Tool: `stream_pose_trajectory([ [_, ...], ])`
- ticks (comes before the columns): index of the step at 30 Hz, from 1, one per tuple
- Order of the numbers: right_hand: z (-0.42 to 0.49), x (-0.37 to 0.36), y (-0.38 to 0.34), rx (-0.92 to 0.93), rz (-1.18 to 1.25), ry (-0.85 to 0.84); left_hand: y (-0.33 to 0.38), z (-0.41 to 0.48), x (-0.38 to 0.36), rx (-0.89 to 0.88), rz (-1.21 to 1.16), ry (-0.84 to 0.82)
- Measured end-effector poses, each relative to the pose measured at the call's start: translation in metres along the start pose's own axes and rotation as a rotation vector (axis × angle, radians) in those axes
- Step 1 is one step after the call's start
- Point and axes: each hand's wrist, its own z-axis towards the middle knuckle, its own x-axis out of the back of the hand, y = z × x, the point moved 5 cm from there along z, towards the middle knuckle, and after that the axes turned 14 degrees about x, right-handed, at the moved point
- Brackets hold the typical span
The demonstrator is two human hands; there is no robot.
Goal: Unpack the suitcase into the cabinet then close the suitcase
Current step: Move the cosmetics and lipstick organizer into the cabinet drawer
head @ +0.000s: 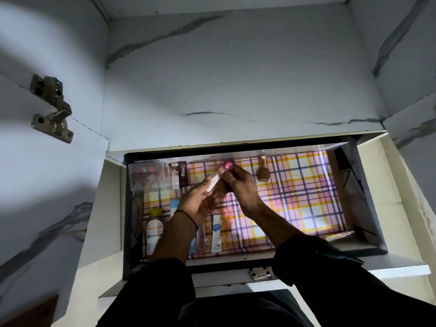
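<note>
An open cabinet drawer (368, 208) lined with plaid paper (295, 197) lies below me. Both my hands are over its middle. My left hand (197, 204) holds a small white, flat packet (213, 184) between its fingers. My right hand (238, 185) pinches a small pink-capped item (228, 164) at its fingertips, close to the drawer's far edge. The two hands touch each other. The suitcase is out of view.
In the drawer: a clear box of small trinkets (146, 174) at far left, a dark cosmetic case (182, 174), a brown nail-polish bottle (263, 172), a yellow-capped bottle (154, 228), a white tube (215, 234). A marble-patterned shelf (236, 79) sits above; a door hinge (53, 107) at left.
</note>
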Motion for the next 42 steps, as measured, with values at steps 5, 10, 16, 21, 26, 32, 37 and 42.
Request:
stream_pose_trajectory([
  [5, 0.000, 0.004, -0.004, -0.043, -0.158, -0.112, 0.001, -0.004, 0.013, -0.139, 0.492, 0.193],
  [10, -0.031, 0.022, 0.021, -0.352, -0.606, -0.488, 0.012, -0.018, 0.021, -0.548, 1.092, 0.420],
  [16, -0.057, 0.009, 0.031, -0.311, -0.590, -0.420, -0.002, -0.017, 0.028, -0.599, 1.513, 0.497],
  [21, -0.063, 0.007, 0.036, -0.221, -0.600, -0.385, -0.014, -0.013, 0.045, -0.545, 1.581, 0.513],
  [26, -0.071, 0.004, 0.034, -0.155, -0.566, -0.363, -0.015, -0.016, 0.049, -0.530, 1.571, 0.511],
  [32, -0.082, 0.000, 0.037, -0.117, -0.542, -0.342, -0.015, -0.024, 0.054, -0.574, 1.591, 0.510],
  [37, -0.082, 0.004, 0.027, -0.137, -0.509, -0.255, -0.011, -0.033, 0.061, -0.659, 1.469, 0.487],
  [42, -0.079, 0.020, 0.008, -0.013, -0.687, -0.080, -0.015, -0.051, 0.062, -0.688, 1.460, 0.462],
])
